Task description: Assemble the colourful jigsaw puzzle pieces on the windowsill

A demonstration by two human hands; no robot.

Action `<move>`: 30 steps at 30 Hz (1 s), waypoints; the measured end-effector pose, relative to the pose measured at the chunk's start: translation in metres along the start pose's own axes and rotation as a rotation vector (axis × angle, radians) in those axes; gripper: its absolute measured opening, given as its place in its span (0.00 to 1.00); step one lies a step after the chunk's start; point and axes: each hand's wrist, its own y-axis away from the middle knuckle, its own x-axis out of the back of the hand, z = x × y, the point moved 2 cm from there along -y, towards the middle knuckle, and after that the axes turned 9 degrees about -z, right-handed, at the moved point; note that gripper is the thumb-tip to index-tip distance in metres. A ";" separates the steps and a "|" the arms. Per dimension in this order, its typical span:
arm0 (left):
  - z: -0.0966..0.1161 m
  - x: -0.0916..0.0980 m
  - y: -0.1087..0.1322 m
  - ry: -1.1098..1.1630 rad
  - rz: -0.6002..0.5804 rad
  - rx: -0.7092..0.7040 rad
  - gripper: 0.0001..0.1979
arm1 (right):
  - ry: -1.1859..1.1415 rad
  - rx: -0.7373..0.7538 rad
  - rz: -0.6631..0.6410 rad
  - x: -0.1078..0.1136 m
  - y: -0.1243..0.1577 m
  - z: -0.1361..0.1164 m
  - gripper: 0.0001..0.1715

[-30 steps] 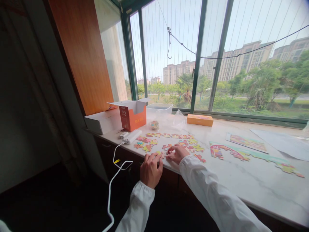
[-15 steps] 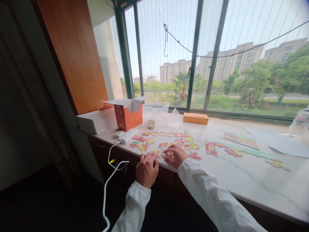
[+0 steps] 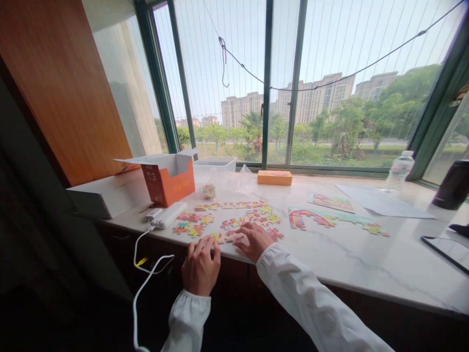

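Note:
Colourful loose puzzle pieces (image 3: 234, 216) lie spread over the white marble sill (image 3: 351, 264). My left hand (image 3: 201, 266) rests at the sill's front edge, fingers stretched out with their tips on a yellow piece (image 3: 215, 237). Just to its right, my right hand (image 3: 256, 240) lies on the sill with fingers bent down onto a pinkish piece (image 3: 234, 237). Further right lies a partly joined puzzle strip (image 3: 330, 220). Both arms wear white sleeves.
An open orange box (image 3: 169, 182), a white box (image 3: 106, 195), a power bank (image 3: 169, 215) with a white cable (image 3: 144, 274), a clear tub (image 3: 214, 166) and a flat orange box (image 3: 274, 177) stand at left and back. A picture sheet (image 3: 331, 201), paper (image 3: 381, 200), a water bottle (image 3: 399, 170) and a dark mug (image 3: 454, 186) sit right.
The view has swung right, bringing the bottle and mug into sight. Both hands stay on the pieces at the sill's front edge, shifted a little left and down in the picture.

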 end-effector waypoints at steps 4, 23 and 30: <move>0.000 -0.001 0.001 -0.004 0.009 -0.022 0.17 | -0.013 0.062 -0.013 -0.007 -0.007 -0.002 0.16; 0.002 -0.001 0.000 0.050 0.039 -0.002 0.19 | 0.069 0.100 -0.050 0.021 0.027 0.004 0.14; 0.027 -0.002 0.010 0.134 -0.020 -0.154 0.17 | 0.200 -0.141 0.001 0.103 0.044 0.072 0.11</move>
